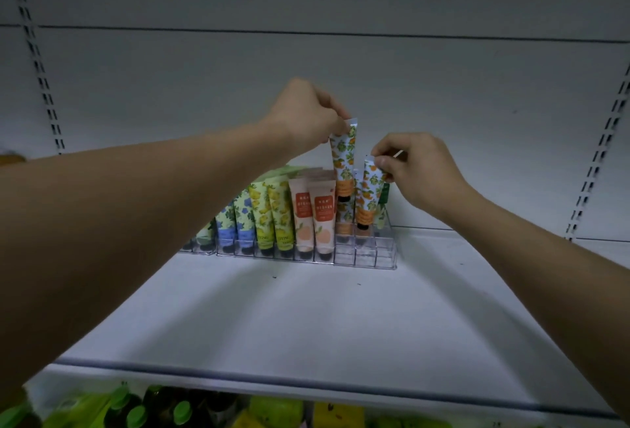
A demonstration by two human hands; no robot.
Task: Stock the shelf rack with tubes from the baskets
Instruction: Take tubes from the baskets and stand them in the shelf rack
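A clear plastic rack [364, 252] stands at the back of a white shelf [306, 318]. Rows of upright tubes fill it: green, blue-flowered, yellow [271, 216] and peach [315, 219]. My left hand [306, 114] pinches the crimped top of an orange-patterned tube [344, 161], held upright above the rack's right columns. My right hand [416, 168] pinches the top of a second orange-patterned tube [370, 192], whose cap sits low in a rack slot. More orange tubes stand behind. The front slots at the right end hold nothing.
Slotted shelf uprights [37, 62] run up both sides of the grey back panel. Below the shelf's front edge, green-capped bottles [136, 410] and yellow-green packs [276, 410] show on a lower level. A dark green tube [384, 194] stands at the rack's far right.
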